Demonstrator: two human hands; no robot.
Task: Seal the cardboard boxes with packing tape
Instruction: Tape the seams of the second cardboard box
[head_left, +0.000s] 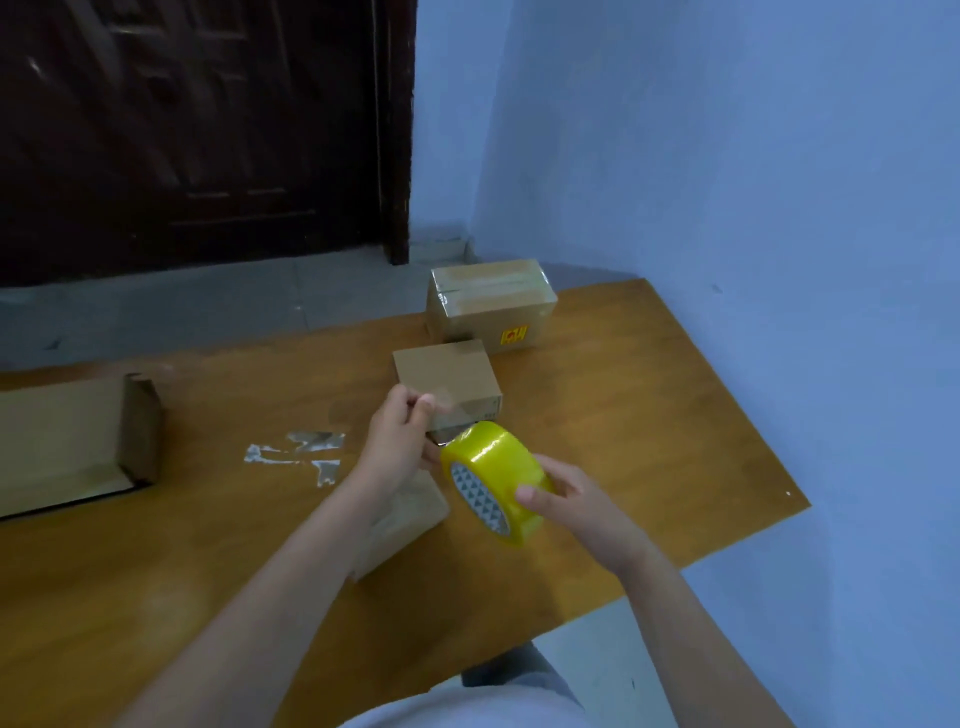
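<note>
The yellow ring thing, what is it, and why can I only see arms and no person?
The camera sits on the person's head and looks down, so you see only their arms. The yellow ring is a roll of packing tape. The right hand holds the roll. The left hand pinches something next to it, probably the loose tape end, which is hard to see. Under the arms lies a small box on the wooden table. Behind it sit a middle box and a far box already shiny with tape. At the left lies a long open box, and some tape scraps stick to the table.
</note>
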